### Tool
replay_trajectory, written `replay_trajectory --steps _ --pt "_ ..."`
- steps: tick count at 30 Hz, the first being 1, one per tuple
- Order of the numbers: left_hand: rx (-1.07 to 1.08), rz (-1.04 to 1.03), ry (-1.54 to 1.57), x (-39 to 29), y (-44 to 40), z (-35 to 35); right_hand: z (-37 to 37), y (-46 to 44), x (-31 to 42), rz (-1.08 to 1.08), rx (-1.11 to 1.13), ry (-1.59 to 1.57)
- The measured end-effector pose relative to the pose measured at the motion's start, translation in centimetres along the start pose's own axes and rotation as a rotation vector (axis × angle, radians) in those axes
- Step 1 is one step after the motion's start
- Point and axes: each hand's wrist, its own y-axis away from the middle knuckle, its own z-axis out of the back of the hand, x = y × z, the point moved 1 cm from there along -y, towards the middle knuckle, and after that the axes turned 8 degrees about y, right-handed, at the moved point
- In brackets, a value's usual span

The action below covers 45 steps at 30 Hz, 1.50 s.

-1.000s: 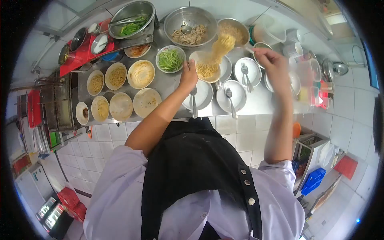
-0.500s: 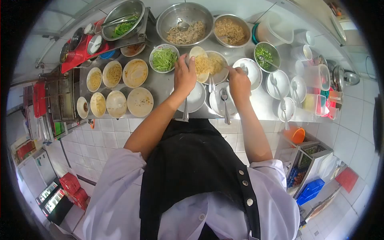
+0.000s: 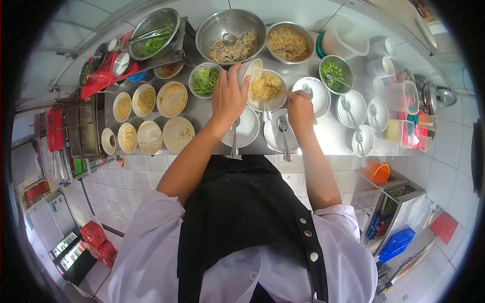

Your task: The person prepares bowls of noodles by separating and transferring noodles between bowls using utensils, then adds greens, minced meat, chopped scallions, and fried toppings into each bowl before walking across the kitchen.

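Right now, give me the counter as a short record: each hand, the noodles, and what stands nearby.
left hand: holding a light bowl, tilted
right hand: closed, by the right edge of the noodle plate; whatever it grips is unclear
noodles: heaped on a plate between the hands
nearest the person: two white plates with cutlery
behind: large metal bowl with a ladle
right: chopped greens, spoon in them

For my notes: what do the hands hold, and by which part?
The left hand holds a round cream bowl by its left side; what the right hand holds is unclear.
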Motion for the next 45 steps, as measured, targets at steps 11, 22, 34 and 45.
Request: replay_trajectory --steps 11,22,34,45 --pt "-0.186 0.045 0.259 0.9 0.1 2.6 3.3 0.1 1.8 -0.030 0.110 -0.005" --pt "-0.325 0.680 0.940 12.8 7.5 15.1 0.4 0.3 4.7 -0.020 0.028 0.095" --pt "-0.545 0.766 0.705 45.0 12.2 43.1 -3.0 -5.3 -0.9 -0.091 0.290 0.245" --pt "-0.274 0.790 0.516 65.6 10.4 47.1 9.3 1.4 13.6 -0.206 0.041 0.902"
